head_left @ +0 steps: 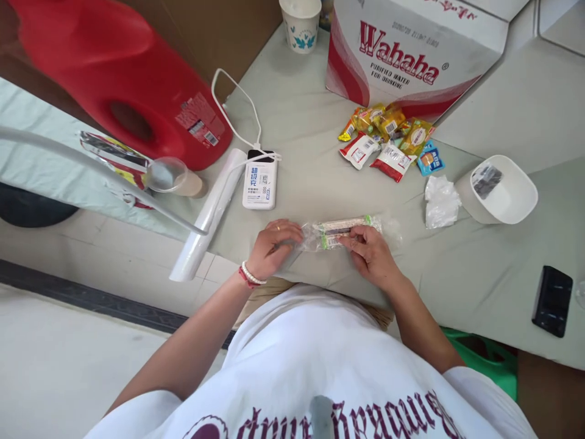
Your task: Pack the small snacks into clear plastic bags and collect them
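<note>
A clear plastic bag [315, 235] with long, green-ended snack packets [345, 227] inside lies on the grey-green table [301, 116] near its front edge. My left hand [274, 247] pinches the bag's left end; a ring and a white and red bracelet are on that hand and wrist. My right hand [372, 253] grips the bag's right part, thumb on the packets. Both hands rest on the table.
A pile of small snack packets [393, 140] lies before a Wahaha water box [411, 49]. A white bowl [500, 189], crumpled wrapper [441, 201], black phone [552, 300], power bank with cable [259, 180], white roll [210, 213], red jug [128, 79] and paper cup [300, 24] stand around.
</note>
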Tool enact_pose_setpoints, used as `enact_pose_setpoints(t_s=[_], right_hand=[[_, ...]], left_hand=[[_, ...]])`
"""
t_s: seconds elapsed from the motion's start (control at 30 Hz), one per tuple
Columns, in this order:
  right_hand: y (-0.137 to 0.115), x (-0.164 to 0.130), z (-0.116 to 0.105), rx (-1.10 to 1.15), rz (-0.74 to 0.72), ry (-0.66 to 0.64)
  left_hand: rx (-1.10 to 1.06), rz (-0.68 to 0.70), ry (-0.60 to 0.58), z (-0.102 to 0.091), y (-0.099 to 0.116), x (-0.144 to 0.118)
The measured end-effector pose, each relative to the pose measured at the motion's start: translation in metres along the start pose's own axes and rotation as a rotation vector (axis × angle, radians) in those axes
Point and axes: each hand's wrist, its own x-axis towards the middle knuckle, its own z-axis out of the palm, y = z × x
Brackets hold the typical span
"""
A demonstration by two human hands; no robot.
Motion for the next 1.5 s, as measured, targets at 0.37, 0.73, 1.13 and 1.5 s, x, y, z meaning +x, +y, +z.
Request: enact_pose_setpoints(t_s=[0.37,0.73,1.13,1.5], right_hand=[[-0.007,-0.003,0.002,-0.092,0.0,-0.003],[-0.005,-0.007,-0.013,0.125,0.185,0.15],[0.035,0.005,-0.055,0.003,0.456,0.212],[-0.042,0.036,0.01,0.311,0.43,0.278]], left_hand=[[0.205,-0.318,0.027,0.015,0.042,0.011],[0.298,-0.275,-0.063,0.089,0.066,0.048],[0.552,-0.346,0.1,0.084,0.058,0.051],[0.338,-0.281,0.227,0.079,0.064,0.052]])
